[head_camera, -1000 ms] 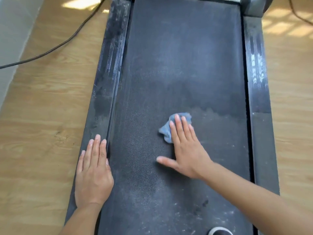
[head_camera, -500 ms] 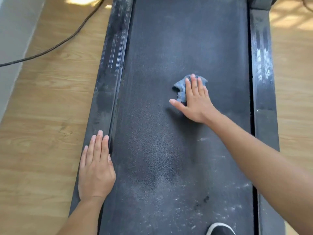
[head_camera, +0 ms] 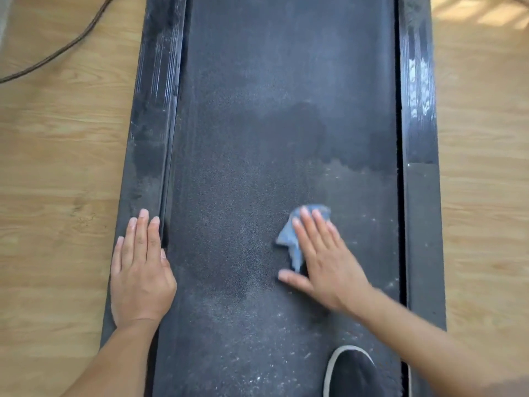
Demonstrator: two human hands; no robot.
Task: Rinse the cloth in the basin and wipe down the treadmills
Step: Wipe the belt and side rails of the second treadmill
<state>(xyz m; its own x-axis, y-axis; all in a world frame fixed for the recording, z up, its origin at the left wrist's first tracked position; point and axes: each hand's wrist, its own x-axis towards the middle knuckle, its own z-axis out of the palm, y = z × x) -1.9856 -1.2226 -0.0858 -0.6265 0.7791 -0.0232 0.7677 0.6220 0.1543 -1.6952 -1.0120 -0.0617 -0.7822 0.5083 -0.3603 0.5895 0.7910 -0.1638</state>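
Note:
A dusty black treadmill belt point(head_camera: 257, 138) runs up the middle of the head view, with a darker wet patch across its middle and grey dust on its near part. My right hand point(head_camera: 323, 262) lies flat on a small crumpled blue cloth point(head_camera: 292, 239), pressing it onto the belt right of centre. The cloth pokes out past my fingertips and by my thumb. My left hand point(head_camera: 140, 270) rests flat, fingers together, on the left side rail point(head_camera: 148, 124), holding nothing.
The right side rail point(head_camera: 420, 167) borders the belt. A black shoe with a white sole point(head_camera: 352, 373) stands on the belt's near right. Wooden floor point(head_camera: 57, 167) lies on both sides, and a dark cable point(head_camera: 57, 53) crosses it at the upper left.
My right hand pushed the cloth up the belt, then pulled it back down toward me. A fresh wet streak shows where it passed. My left hand stayed on the rail.

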